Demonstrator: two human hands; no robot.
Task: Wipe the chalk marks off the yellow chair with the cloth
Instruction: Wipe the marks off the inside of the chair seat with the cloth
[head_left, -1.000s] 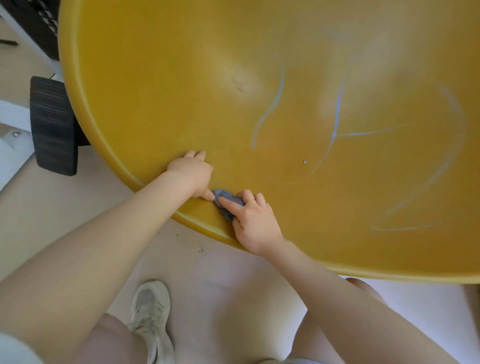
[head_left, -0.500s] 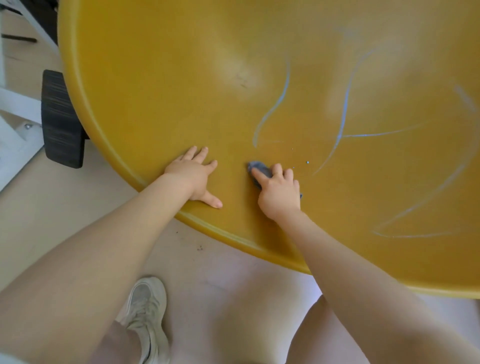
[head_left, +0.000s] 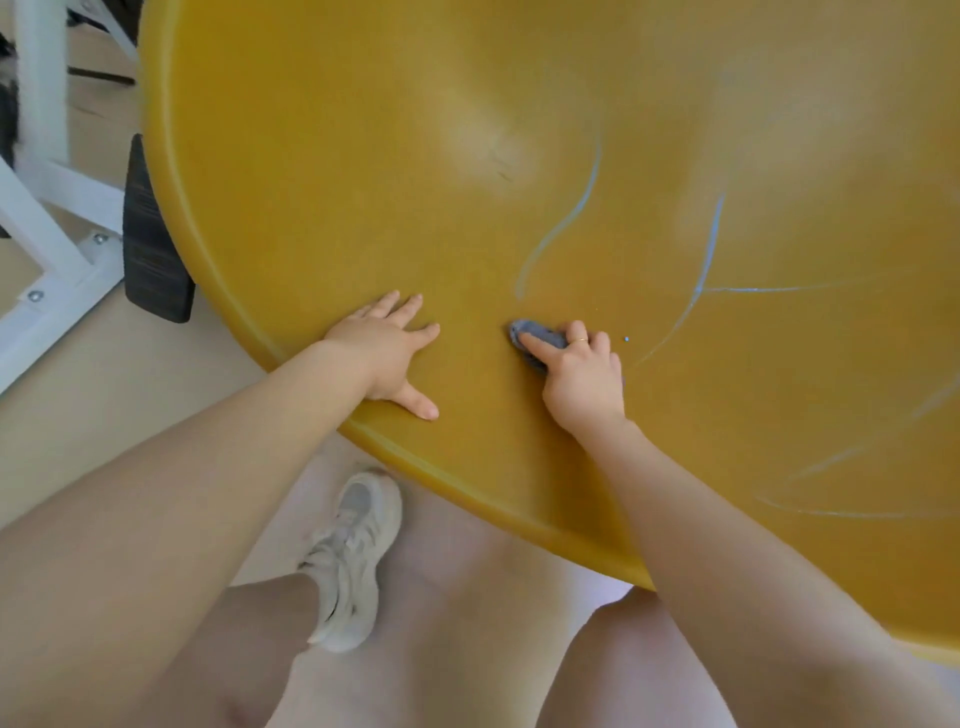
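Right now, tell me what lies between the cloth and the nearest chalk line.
Nothing visible. The cloth under the right hand sits just below the lower end of the nearest chalk line, only bare yellow chair between. The left hand rests aside.

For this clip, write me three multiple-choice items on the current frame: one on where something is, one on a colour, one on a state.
1. Where is the cloth?
A. On the floor by the shoe
B. Under the right hand on the yellow chair
C. Under the left hand

2. What colour is the cloth?
A. Blue-grey
B. Red
C. White

3. What is the state of the chalk marks?
A. All wiped off
B. Several lines remain
C. Covered by the cloth

Answers:
1 B, the fingers press the cloth to the seat.
2 A, a blue-grey wad shows past the index finger.
3 B, pale blue lines run above and to the right of the hand.
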